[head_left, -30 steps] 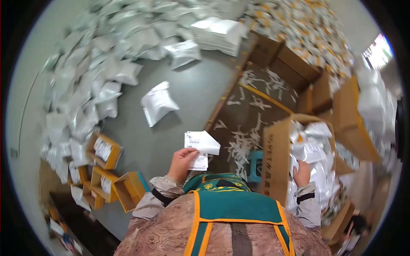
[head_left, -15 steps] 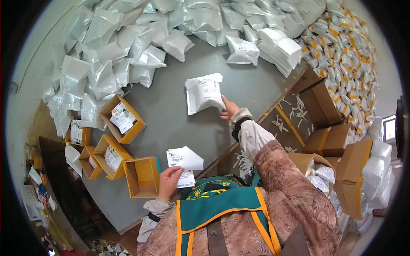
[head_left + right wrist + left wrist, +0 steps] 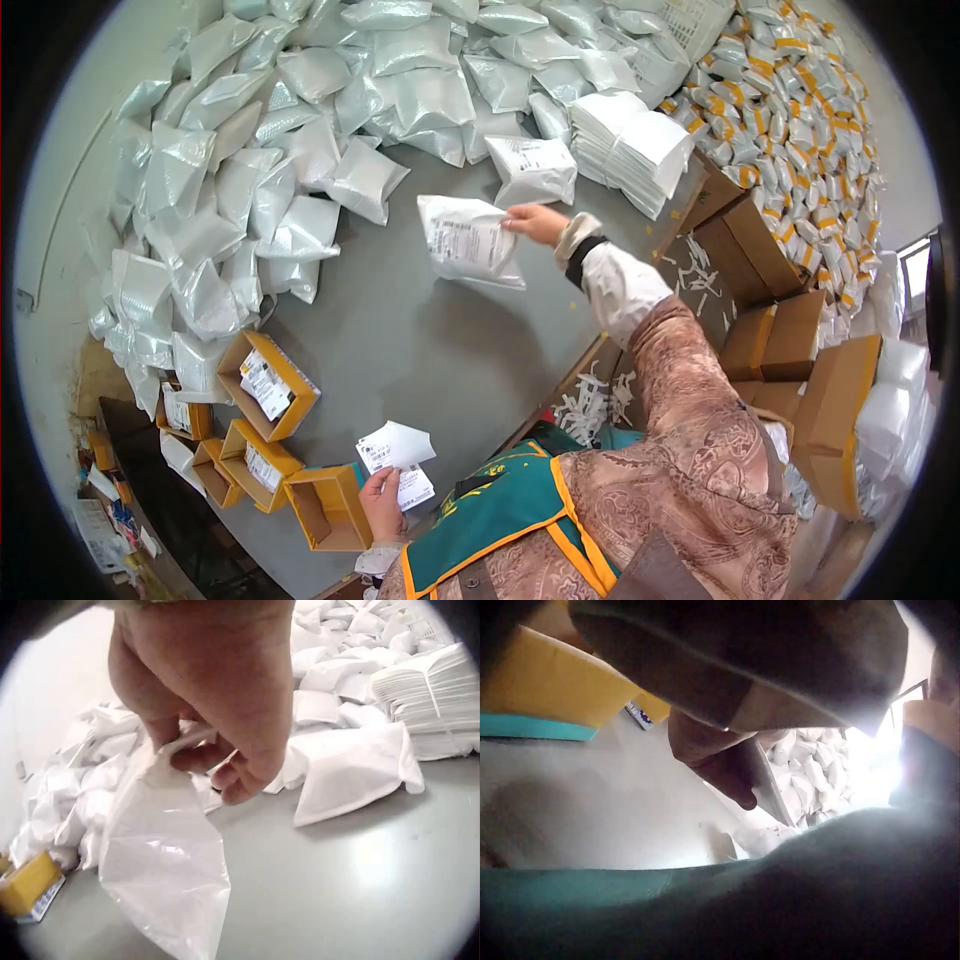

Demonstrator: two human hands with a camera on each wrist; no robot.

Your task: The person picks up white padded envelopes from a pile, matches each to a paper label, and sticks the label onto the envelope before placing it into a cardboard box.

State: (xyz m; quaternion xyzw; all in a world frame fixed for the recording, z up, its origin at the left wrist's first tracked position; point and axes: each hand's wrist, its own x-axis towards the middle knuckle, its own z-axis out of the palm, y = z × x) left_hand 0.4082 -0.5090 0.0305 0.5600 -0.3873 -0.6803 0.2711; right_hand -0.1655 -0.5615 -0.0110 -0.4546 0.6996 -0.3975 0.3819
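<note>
My right hand (image 3: 537, 224) pinches the right edge of a white labelled package (image 3: 468, 243), which hangs tilted above the grey table with a shadow below it. The right wrist view shows thumb and fingers of the right hand (image 3: 214, 697) gripping a corner of the package (image 3: 169, 859). Low in the head view, my left hand (image 3: 383, 503) holds printed label sheets (image 3: 398, 450) between thumb and fingers, beside an empty yellow box (image 3: 330, 510). In the left wrist view the left hand (image 3: 712, 750) is dark and partly covered by the sleeve.
White packages (image 3: 420, 95) are heaped along the table's far and left sides. Another labelled package (image 3: 533, 168) lies beside a stack of white mailers (image 3: 630, 150). Yellow boxes holding labels (image 3: 268, 385) stand at left. Cardboard boxes (image 3: 835, 425) and packages with orange bands (image 3: 790, 120) are at right.
The right hand went from the carton at right to the package on the table, then gripped and lifted it. The left hand keeps holding the sheets. The head view has shifted.
</note>
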